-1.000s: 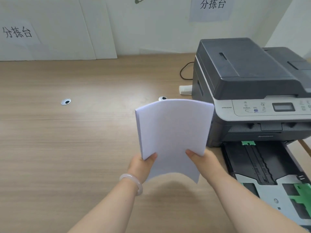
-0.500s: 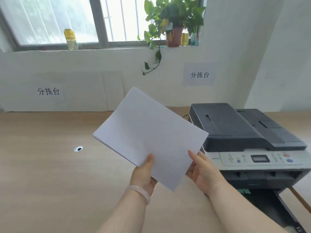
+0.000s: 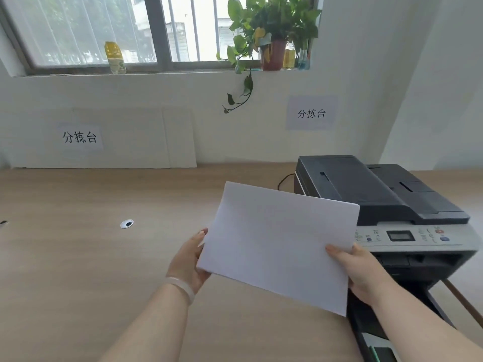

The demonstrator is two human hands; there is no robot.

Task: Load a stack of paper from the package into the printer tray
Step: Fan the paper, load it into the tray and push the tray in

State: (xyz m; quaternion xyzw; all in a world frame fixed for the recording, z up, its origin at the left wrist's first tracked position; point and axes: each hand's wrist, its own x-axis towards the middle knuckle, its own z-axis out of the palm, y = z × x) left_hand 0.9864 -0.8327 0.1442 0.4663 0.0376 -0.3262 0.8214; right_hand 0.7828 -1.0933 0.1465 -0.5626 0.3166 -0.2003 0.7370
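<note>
I hold a stack of white paper (image 3: 279, 244) in the air above the desk, its face toward me and tilted slightly. My left hand (image 3: 189, 259) grips its left edge, thumb on the front. My right hand (image 3: 358, 270) grips its lower right corner. The grey and black printer (image 3: 386, 202) stands on the desk at the right, partly behind the paper. Its pulled-out paper tray (image 3: 376, 346) shows only as a dark strip at the bottom right, below my right forearm. No paper package is in view.
The wooden desk (image 3: 78, 257) spreads to the left, with a round cable grommet (image 3: 127, 223) in it. A black cable (image 3: 283, 180) runs behind the printer. White boards with labels lean on the back wall. A potted plant (image 3: 271, 35) stands on the windowsill.
The camera has tilted up from the desk toward the window. The paper stack has turned from upright to lying sideways and moved right toward the printer. My right hand has taken hold of it.
</note>
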